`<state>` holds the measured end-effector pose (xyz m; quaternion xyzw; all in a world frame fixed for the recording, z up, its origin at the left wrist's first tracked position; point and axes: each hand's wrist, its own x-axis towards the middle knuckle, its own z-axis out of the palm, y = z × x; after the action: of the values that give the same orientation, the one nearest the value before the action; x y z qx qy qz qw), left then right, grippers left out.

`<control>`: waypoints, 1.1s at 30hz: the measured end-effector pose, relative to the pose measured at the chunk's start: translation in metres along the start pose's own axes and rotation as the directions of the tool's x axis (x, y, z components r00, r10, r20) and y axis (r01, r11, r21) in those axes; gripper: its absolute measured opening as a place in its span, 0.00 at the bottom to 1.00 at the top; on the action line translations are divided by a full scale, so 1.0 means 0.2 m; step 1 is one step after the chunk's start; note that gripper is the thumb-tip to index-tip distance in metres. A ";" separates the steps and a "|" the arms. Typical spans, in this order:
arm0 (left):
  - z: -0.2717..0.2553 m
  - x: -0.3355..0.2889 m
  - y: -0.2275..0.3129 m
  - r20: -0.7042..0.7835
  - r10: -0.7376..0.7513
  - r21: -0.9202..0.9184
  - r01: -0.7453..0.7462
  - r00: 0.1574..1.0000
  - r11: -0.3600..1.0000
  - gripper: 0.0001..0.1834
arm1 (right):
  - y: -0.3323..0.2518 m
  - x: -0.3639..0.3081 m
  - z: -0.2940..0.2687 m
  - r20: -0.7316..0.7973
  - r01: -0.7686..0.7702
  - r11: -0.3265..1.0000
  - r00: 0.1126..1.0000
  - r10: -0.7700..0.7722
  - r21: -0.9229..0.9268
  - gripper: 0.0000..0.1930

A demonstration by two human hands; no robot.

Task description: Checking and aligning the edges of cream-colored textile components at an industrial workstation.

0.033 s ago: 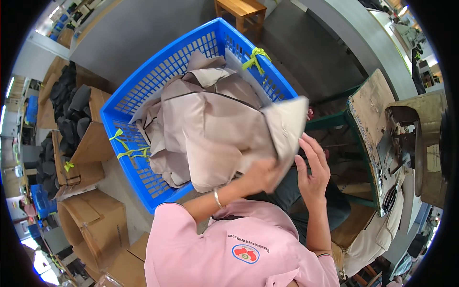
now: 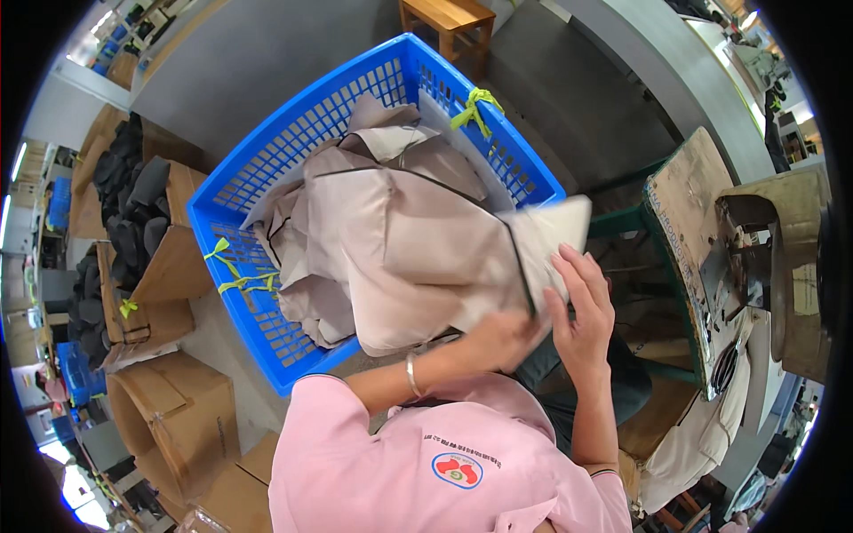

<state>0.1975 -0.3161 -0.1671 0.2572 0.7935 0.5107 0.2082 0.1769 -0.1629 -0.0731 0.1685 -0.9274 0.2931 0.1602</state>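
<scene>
A large beige fabric piece [image 2: 426, 240] with dark edging spills out over the near side of a blue plastic basket [image 2: 293, 115]. My left hand [image 2: 511, 339], blurred and wearing a bracelet, is closed on the fabric's near right edge. A pale flap [image 2: 555, 222] of the same cloth stands up at the right, beyond the basket's rim, also smeared by motion. Beside this flap is my right hand [image 2: 582, 306], fingers stretched upward and thumb apart; its fingertips are at or very near the cloth. More crumpled fabric [image 2: 315, 306] lies inside the basket.
Yellow-green ties [image 2: 477, 111] are knotted on the basket. On the left are cardboard boxes [image 2: 178, 417], some with dark padded pieces [image 2: 142, 200]. A worn board-topped stand [image 2: 689, 213] with green legs is at right; a wooden stool [image 2: 450, 19] stands at the far side.
The flap and the fabric's right part have shifted right and slightly toward me. My left hand has moved right with them; my right hand has barely moved.
</scene>
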 end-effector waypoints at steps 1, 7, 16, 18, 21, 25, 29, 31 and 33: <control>0.13 -0.03 0.07 -0.011 0.075 -0.123 -0.075 0.997 0.990 0.15 | -0.02 0.00 -0.01 0.071 0.009 0.997 0.997 -0.003 -0.076 0.22; 0.37 -0.15 0.25 0.403 0.452 -0.045 -0.476 0.796 0.878 0.15 | 0.16 -0.39 -0.06 0.393 -0.496 0.822 0.722 0.570 -0.280 0.37; 0.13 0.02 0.51 0.408 0.482 -0.248 -0.413 0.775 0.876 0.18 | 0.13 -0.87 -0.56 0.002 -0.565 0.824 0.825 0.566 0.030 0.09; 0.09 0.15 0.48 0.136 0.464 -0.115 -0.451 0.875 0.885 0.18 | 0.00 -0.93 -0.76 -0.089 -0.574 0.812 0.819 0.567 -0.104 0.08; 0.10 0.43 0.29 0.060 0.540 0.168 -0.541 0.840 0.824 0.21 | -0.11 -1.07 -0.93 -0.201 -0.359 0.865 0.931 0.306 -0.349 0.10; 0.16 0.60 0.16 0.451 0.323 0.166 -0.433 0.832 0.886 0.24 | -0.18 -1.34 -1.01 -0.373 -0.359 0.822 0.907 0.196 -0.442 0.10; 0.39 0.63 0.17 0.327 0.439 0.173 -0.510 0.837 0.843 0.22 | -0.21 -1.62 -0.96 -0.616 -0.672 0.689 0.672 0.411 -0.273 0.07; 0.54 0.66 0.19 0.023 0.617 0.106 -0.615 0.787 0.781 0.21 | -0.23 -1.70 -0.90 -0.661 -0.777 0.620 0.523 0.538 -0.110 0.07; 0.66 0.69 0.25 -0.020 0.786 0.267 -0.754 0.618 0.600 0.17 | -0.23 -1.80 -0.84 -0.658 -0.788 0.602 0.524 0.541 -0.132 0.07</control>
<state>0.1786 -0.1206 -0.1818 0.5615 0.6705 0.4702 -0.1184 0.5505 -0.0186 -0.0621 -0.3404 -0.8671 0.1629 0.3253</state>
